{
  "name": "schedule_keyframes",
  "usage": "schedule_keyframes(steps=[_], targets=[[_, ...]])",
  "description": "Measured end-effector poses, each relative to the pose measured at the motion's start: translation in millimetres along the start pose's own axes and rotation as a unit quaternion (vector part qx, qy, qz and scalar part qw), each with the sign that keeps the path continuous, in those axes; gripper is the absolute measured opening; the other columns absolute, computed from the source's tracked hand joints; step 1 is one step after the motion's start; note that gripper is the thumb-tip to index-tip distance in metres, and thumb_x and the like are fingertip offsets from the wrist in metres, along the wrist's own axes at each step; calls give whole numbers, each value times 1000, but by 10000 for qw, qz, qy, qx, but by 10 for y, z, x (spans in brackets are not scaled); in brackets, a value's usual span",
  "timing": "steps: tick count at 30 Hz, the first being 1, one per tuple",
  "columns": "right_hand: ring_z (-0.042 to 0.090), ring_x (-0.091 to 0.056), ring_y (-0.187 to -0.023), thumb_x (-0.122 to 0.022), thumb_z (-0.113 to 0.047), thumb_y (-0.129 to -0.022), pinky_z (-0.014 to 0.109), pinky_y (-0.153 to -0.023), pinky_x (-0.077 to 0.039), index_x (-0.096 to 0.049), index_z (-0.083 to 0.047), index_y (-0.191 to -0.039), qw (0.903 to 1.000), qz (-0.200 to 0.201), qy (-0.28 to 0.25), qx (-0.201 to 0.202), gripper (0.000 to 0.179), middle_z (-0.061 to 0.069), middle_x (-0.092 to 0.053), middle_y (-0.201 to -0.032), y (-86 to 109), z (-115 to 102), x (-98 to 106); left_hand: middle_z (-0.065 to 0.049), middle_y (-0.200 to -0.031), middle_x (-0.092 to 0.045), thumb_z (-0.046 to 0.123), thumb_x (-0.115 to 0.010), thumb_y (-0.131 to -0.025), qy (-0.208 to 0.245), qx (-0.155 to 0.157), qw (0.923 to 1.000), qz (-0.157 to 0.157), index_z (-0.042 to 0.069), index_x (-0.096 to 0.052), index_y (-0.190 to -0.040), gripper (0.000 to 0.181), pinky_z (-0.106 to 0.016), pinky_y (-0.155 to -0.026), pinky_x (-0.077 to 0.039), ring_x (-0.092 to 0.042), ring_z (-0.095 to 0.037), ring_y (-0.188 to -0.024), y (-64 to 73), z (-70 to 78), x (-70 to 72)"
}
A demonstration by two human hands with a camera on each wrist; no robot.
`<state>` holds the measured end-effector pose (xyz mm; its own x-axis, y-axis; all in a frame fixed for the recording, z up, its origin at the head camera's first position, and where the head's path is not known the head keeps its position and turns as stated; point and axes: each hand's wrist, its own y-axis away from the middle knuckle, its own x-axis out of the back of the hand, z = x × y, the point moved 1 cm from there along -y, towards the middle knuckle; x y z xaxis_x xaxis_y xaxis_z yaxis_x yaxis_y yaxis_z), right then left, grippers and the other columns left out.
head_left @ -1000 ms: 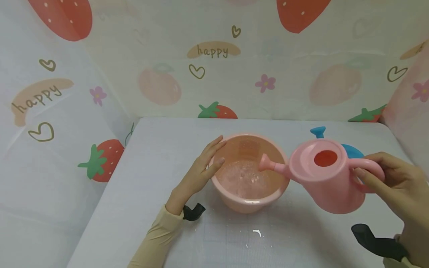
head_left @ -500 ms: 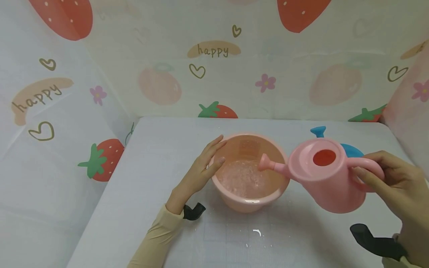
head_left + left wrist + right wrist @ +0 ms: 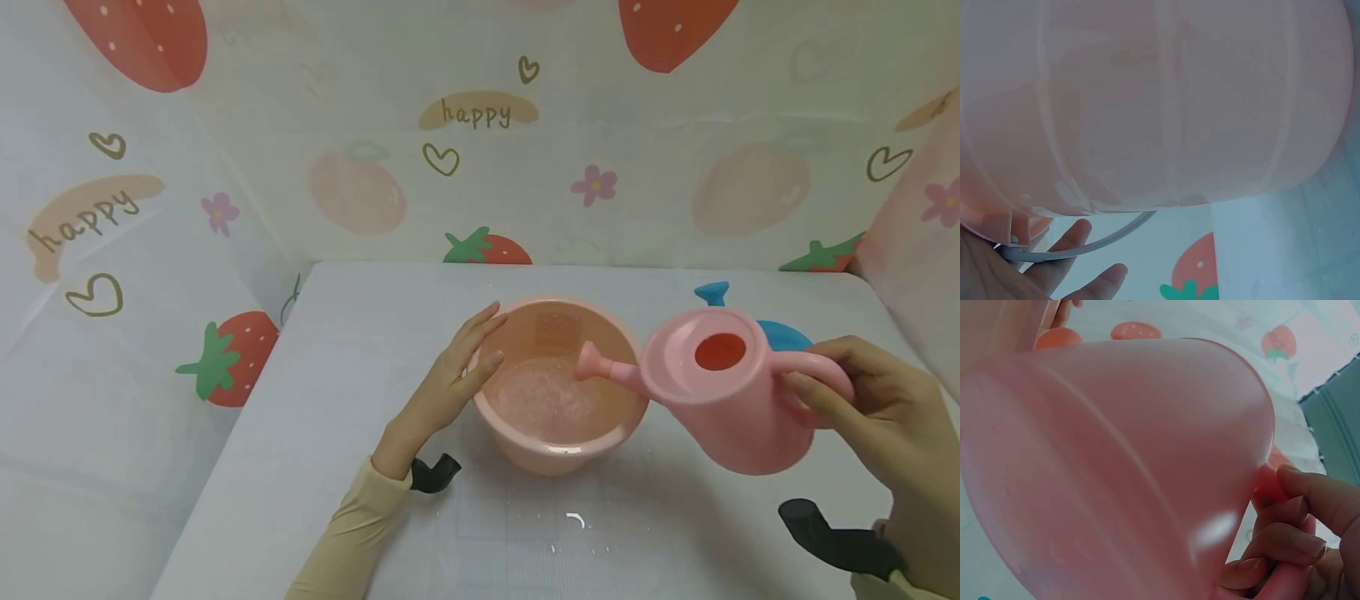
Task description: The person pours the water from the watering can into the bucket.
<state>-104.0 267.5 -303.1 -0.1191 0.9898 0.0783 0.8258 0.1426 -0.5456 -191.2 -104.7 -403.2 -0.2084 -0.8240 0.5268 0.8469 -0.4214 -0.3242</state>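
Observation:
My right hand [image 3: 877, 417] grips the handle of a pink watering can [image 3: 738, 425], its fingers curled through the loop in the right wrist view. The can is held above the table, with its spout reaching over the right rim of a pink bucket [image 3: 555, 457]. Rippled water [image 3: 551, 400] shows inside the bucket. My left hand [image 3: 446, 379] rests at the bucket's left rim, its fingers fairly straight. In the left wrist view, two fingers extend past the bucket's grey handle [image 3: 1094, 245], and the bucket's ribbed wall fills most of the frame.
A blue watering can [image 3: 783, 336] stands behind the pink one, mostly hidden by it. Small wet spots [image 3: 575, 520] lie on the white table [image 3: 360, 333] in front of the bucket. Printed cloth walls [image 3: 645, 125] enclose the back and sides.
The pink watering can and my right hand have shifted slightly left. The water's surface in the bucket looks less splashed than before. My left hand has stayed put.

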Motion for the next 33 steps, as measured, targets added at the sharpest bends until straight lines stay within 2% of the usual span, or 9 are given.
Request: schedule_keyframes(steps=[7,14,20,33], targets=[[14,-59,-70,-55,24,-78,14,-67,-52,-57,18,-97,10000,-13,13,97,20,9,-65,-85,-1,-13,-13,14,-152,-20,52,-39,-95,-22,57,10000,12,22,-36,-143,57,-48,-110,-24,-17,-7,-140,4,23,3],[14,-59,-71,-58,22,-77,14,-69,-51,-56,21,-97,9994,24,-56,334,20,10,-65,-86,-11,-7,-37,7,-153,-21,51,-39,-95,-49,52,10000,26,22,-36,-143,56,-49,-109,-24,-18,-8,-140,4,14,2],[15,-59,-71,-59,21,-77,13,-69,-51,-56,22,-96,9990,62,-95,441,19,11,-65,-85,-7,-4,-48,13,-152,-20,50,-39,-95,-91,19,9999,44,24,-35,-143,55,-48,-109,-25,-18,-7,-139,0,-5,-6],[13,-59,-73,-61,18,-78,13,-71,-51,-56,22,-97,9979,-48,75,646,20,9,-66,-87,-8,-19,-38,14,-152,-20,52,-39,-95,-68,41,10000,29,24,-35,-143,56,-48,-110,-24,-17,-7,-140,-1,3,-6]])
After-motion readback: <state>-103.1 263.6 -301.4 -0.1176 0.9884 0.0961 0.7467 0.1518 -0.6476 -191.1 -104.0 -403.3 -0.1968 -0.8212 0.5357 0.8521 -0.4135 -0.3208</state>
